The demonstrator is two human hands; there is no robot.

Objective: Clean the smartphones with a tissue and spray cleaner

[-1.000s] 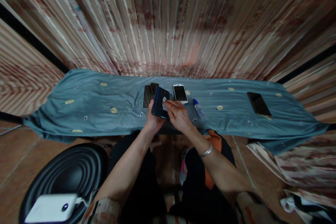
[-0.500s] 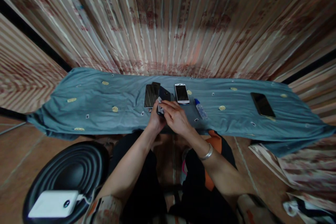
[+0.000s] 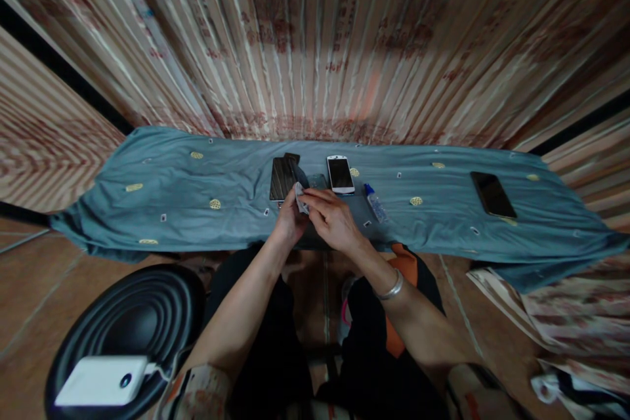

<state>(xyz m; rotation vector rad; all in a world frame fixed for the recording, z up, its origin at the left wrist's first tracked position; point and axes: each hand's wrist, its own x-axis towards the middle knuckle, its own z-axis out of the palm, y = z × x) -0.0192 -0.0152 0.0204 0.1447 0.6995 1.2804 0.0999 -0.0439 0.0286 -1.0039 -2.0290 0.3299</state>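
Note:
My left hand point(image 3: 289, 222) is closed around a dark phone point(image 3: 300, 174), now tilted so that little of it shows. A crumpled pale grey cloth point(image 3: 300, 197) is pinched in the fingers of my right hand point(image 3: 329, 213) and pressed against the phone. Just beyond my hands, a black phone point(image 3: 281, 178) lies on the blue-green cloth cover point(image 3: 236, 170), with another dark item point(image 3: 292, 157) at its top edge. To the right rest a white phone point(image 3: 340, 174) with a dark screen and a small clear bottle point(image 3: 376, 203) with a blue cap.
Farther right on the cover lies another black phone point(image 3: 493, 195). A white power bank point(image 3: 102, 380) with a cable sits on a round black ridged object point(image 3: 125, 328) at lower left. Patterned curtains point(image 3: 315, 46) hang behind; black bars point(image 3: 69, 69) run along the sides.
The dark phone in my left hand has tilted and shows less of its face. My right hand stays at it with the cloth. The things lying on the cover have not moved.

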